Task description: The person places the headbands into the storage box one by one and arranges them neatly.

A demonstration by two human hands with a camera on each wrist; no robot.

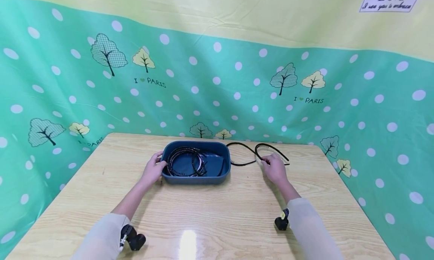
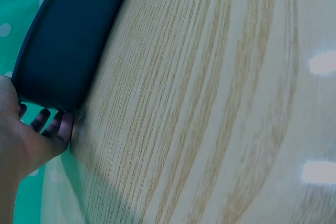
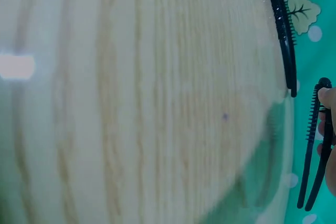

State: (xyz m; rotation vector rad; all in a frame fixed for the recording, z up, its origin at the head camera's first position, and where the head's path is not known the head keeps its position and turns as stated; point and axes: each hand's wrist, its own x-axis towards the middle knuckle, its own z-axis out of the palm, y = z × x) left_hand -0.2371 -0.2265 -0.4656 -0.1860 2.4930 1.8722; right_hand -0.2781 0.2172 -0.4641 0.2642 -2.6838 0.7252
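Note:
A dark blue plastic bin stands near the far edge of the table. My left hand grips its left end, thumb at the rim and fingers along the outer wall, as the left wrist view also shows at the bin's corner. Inside lie several dark headbands, overlapping toward the left side. To the right of the bin, my right hand pinches a black toothed headband near its curved middle. A second black toothed headband lies on the table between the bin and that hand.
The light wood-grain table reaches back to a green polka-dot cloth hung behind and at both sides. Glare spots the table's near part. A wrist camera sits at the right sleeve, another at the left.

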